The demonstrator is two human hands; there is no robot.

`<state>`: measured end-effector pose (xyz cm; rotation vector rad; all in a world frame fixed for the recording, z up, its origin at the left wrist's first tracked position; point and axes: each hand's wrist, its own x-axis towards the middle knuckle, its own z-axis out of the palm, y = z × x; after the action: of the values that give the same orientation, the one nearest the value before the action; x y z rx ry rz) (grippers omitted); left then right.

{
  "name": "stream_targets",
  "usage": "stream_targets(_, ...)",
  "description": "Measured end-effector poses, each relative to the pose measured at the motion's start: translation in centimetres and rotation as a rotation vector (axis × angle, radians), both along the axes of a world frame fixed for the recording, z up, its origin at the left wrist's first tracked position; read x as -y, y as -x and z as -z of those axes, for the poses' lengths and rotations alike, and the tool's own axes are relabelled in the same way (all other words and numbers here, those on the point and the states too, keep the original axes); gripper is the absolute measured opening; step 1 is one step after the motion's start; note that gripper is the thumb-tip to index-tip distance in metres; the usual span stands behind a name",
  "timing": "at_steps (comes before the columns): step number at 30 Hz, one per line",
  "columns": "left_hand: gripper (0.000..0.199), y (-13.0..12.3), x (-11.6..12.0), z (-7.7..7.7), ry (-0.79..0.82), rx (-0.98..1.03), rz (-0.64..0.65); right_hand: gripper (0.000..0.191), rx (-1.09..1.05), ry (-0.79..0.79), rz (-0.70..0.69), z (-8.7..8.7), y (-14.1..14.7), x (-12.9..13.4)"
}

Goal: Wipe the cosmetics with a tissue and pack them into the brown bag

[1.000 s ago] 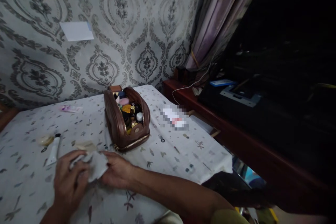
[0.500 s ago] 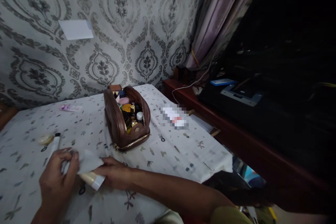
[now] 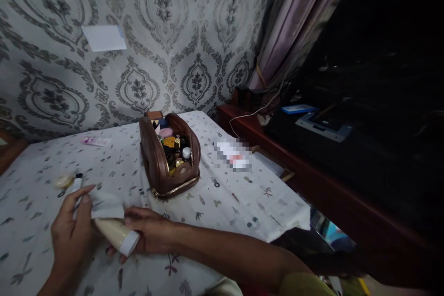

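Observation:
My left hand [image 3: 72,226] pinches the left end of a thin white sheet [image 3: 107,204] at the lower left. Cupped in my right hand [image 3: 147,230] is a cream tube [image 3: 113,232] with a white cap, which points down to the right. The sheet lies just above the tube and reaches the fingers of my right hand. Behind the hands stands an unzipped brown bag [image 3: 152,162], full of small bottles and jars. A white tube with a black cap [image 3: 77,182] and a round yellowish item [image 3: 64,181] lie beyond my left hand.
A pink and white tube [image 3: 95,141] lies toward the back of the cloth-covered table [image 3: 222,212]. A blurred white item [image 3: 232,153] is right of the bag. A dark red desk edge [image 3: 312,185] runs along the right.
More of the cream tube now shows below the sheet. My left hand's fingers have straightened somewhat, and the sheet is spread between the hands. The view has shifted slightly.

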<state>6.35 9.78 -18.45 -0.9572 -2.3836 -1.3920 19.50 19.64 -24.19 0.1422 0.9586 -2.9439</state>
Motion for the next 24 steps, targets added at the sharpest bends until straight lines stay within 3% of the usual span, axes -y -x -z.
stream_targets(3,0.040,-0.2,0.0,0.0,-0.008,-0.027,0.006,0.076,-0.038,0.000,-0.073,-0.5,-0.1,-0.1)
stream_targets(7,0.039,-0.3,-0.1,0.0,-0.042,-0.087,0.012,0.088,-0.099,-0.003,-0.162,-1.5,-0.4,-0.2)
stream_targets(10,0.032,-0.4,-0.1,0.1,-0.071,-0.179,0.047,0.085,-0.103,0.012,-0.167,-1.5,-0.4,-0.2)
stream_targets(14,0.031,-0.6,-0.3,1.0,-0.084,-0.443,0.267,0.068,-0.104,0.043,-0.120,-1.1,-0.2,-0.2)
stream_targets(18,0.041,-0.9,-0.7,1.9,-0.018,-0.480,0.532,0.043,-0.057,0.073,-0.037,-1.5,-0.5,-0.1)
stream_targets(24,0.049,-1.1,-0.3,0.7,0.075,-0.473,0.744,0.022,0.021,0.011,0.201,-2.8,-0.6,0.8)
